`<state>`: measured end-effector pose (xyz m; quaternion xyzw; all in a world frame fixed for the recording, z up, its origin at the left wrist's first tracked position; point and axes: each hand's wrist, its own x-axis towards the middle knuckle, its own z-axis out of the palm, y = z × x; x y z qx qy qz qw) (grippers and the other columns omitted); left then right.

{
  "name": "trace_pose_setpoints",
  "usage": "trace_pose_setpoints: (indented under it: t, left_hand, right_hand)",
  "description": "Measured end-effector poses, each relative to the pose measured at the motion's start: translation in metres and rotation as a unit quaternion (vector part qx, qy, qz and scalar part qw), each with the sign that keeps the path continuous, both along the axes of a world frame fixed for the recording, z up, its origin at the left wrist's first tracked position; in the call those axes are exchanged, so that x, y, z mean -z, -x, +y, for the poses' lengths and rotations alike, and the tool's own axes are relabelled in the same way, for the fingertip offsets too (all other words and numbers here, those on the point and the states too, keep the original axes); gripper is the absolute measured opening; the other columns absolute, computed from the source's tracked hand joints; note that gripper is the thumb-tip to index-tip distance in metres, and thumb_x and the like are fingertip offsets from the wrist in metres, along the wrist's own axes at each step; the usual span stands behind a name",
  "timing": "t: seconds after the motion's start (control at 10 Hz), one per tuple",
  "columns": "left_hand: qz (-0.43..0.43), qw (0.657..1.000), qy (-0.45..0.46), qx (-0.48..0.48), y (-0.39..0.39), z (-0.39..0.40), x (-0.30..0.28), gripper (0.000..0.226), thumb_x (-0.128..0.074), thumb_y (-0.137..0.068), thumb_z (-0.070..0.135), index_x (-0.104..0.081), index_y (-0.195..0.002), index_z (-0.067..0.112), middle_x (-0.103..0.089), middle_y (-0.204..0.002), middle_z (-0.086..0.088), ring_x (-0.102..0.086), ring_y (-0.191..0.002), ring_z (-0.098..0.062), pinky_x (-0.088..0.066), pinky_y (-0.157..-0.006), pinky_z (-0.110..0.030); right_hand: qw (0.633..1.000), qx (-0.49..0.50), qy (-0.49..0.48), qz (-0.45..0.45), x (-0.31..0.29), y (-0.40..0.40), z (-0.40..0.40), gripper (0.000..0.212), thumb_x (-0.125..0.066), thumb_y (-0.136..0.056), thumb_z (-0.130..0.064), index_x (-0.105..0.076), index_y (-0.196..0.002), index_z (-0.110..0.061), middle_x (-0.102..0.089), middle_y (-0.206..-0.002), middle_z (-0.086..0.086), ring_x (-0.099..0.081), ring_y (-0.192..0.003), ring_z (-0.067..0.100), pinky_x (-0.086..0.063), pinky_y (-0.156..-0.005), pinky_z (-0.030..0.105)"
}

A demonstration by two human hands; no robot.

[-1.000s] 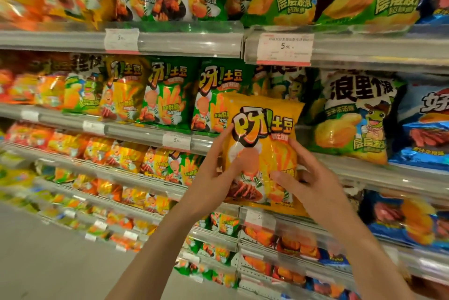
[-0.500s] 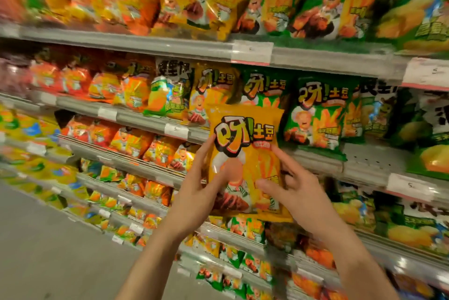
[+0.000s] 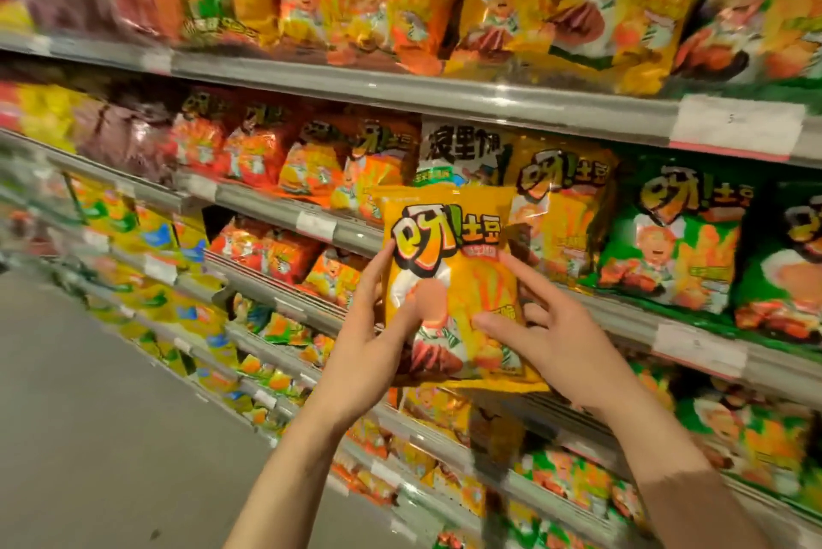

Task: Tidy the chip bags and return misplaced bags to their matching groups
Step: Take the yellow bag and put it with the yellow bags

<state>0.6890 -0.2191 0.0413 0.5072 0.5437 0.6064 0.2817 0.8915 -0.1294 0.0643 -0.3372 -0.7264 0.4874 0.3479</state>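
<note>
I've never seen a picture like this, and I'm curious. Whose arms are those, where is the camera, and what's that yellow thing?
The camera sits on a person's head, so you see what they see: their own two arms reaching out. They stand in a shop aisle beside shelves full of chip bags. The left hand and the right hand together hold one yellow chip bag in front of the shelves. Just behind it on the shelf is a yellow bag of the same kind, with green bags to its right. The picture is blurry.
</note>
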Motion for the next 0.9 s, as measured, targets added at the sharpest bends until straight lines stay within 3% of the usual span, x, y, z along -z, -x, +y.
trace_pose_setpoints:
  t: [0.1,0.2,0.3,0.4,0.5,0.6,0.7,0.8,0.9]
  left_hand:
    - [0.013,1.0,0.004,0.004,0.025,0.024,-0.005,0.061,-0.059,-0.099,0.043,-0.03,-0.151,0.058,-0.035,-0.152,0.039,-0.026,-0.125,0.035,-0.03,-0.107,-0.017]
    - [0.019,1.0,0.011,0.007,0.05,0.049,-0.015,0.063,-0.059,-0.099,0.045,-0.028,-0.152,0.057,-0.03,-0.16,0.03,-0.026,-0.13,0.032,-0.028,-0.118,-0.029]
    - [0.028,0.999,0.004,0.018,0.072,0.075,-0.019,0.061,-0.06,-0.099,0.046,-0.029,-0.15,0.061,-0.031,-0.163,0.023,-0.029,-0.148,0.005,-0.028,-0.124,-0.046]
    - [0.02,0.999,0.005,0.039,0.088,0.094,-0.019,0.06,-0.062,-0.098,0.047,-0.032,-0.147,0.063,-0.034,-0.158,0.033,-0.027,-0.15,0.0,-0.03,-0.122,-0.049]
    - [0.014,0.998,-0.005,0.058,0.093,0.107,-0.019,0.06,-0.062,-0.095,0.046,-0.034,-0.145,0.063,-0.04,-0.136,0.054,-0.032,-0.133,0.025,-0.033,-0.119,-0.036]
    - [0.009,0.995,-0.008,0.101,0.104,0.123,-0.017,0.063,-0.061,-0.093,0.043,-0.033,-0.148,0.057,-0.035,-0.134,0.055,-0.034,-0.12,0.036,-0.035,-0.11,-0.022]
    - [0.025,0.989,-0.001,0.148,0.119,0.134,-0.015,0.061,-0.061,-0.095,0.046,-0.032,-0.146,0.062,-0.032,-0.137,0.056,-0.033,-0.125,0.032,-0.035,-0.105,-0.015]
    - [0.059,0.983,0.006,0.174,0.134,0.14,-0.018,0.063,-0.06,-0.091,0.056,-0.028,-0.145,0.065,-0.03,-0.125,0.063,-0.028,-0.108,0.042,-0.032,-0.093,-0.004]
    - [0.069,0.978,0.015,0.195,0.148,0.146,-0.018,0.075,-0.065,-0.085,0.059,-0.026,-0.149,0.062,-0.03,-0.117,0.07,-0.028,-0.107,0.044,-0.033,-0.106,-0.022]
  right_hand:
    - [1.0,0.002,-0.003,0.027,0.002,0.026,0.025,0.082,-0.084,-0.072,-0.042,-0.046,-0.143,-0.055,-0.07,-0.128,-0.005,-0.071,-0.111,0.01,-0.055,-0.102,0.046]
    - [0.999,0.007,-0.027,0.039,-0.001,0.049,0.048,0.081,-0.083,-0.073,-0.044,-0.046,-0.144,-0.053,-0.066,-0.131,-0.012,-0.069,-0.113,0.006,-0.057,-0.1,0.042]
    - [0.998,0.011,-0.04,0.05,-0.004,0.066,0.068,0.08,-0.082,-0.072,-0.048,-0.046,-0.143,-0.054,-0.067,-0.13,-0.008,-0.071,-0.11,0.008,-0.06,-0.093,0.038]
    - [0.997,0.037,-0.049,0.038,-0.004,0.079,0.082,0.079,-0.082,-0.073,-0.051,-0.046,-0.142,-0.057,-0.068,-0.13,-0.009,-0.069,-0.114,0.011,-0.057,-0.097,0.043]
    - [0.997,0.062,-0.046,0.025,-0.009,0.083,0.086,0.081,-0.083,-0.072,-0.05,-0.046,-0.144,-0.053,-0.068,-0.129,-0.009,-0.07,-0.111,0.009,-0.056,-0.099,0.041]
    - [0.993,0.106,-0.037,0.022,-0.013,0.09,0.082,0.084,-0.083,-0.073,-0.04,-0.045,-0.148,-0.044,-0.069,-0.124,-0.004,-0.073,-0.101,0.007,-0.059,-0.087,0.027]
    - [0.987,0.158,-0.038,0.01,-0.014,0.101,0.069,0.078,-0.081,-0.081,-0.021,-0.045,-0.149,-0.034,-0.072,-0.109,-0.007,-0.07,-0.078,-0.003,-0.053,-0.068,0.013]
    - [0.974,0.227,-0.02,0.007,-0.019,0.12,0.055,0.072,-0.077,-0.087,-0.01,-0.045,-0.145,-0.037,-0.066,-0.067,-0.027,-0.06,-0.053,-0.008,-0.043,-0.052,0.006]
    - [0.966,0.256,-0.026,-0.01,-0.018,0.139,0.046,0.074,-0.079,-0.088,-0.017,-0.042,-0.144,-0.048,-0.066,-0.078,-0.021,-0.061,-0.056,-0.009,-0.046,-0.054,0.009]
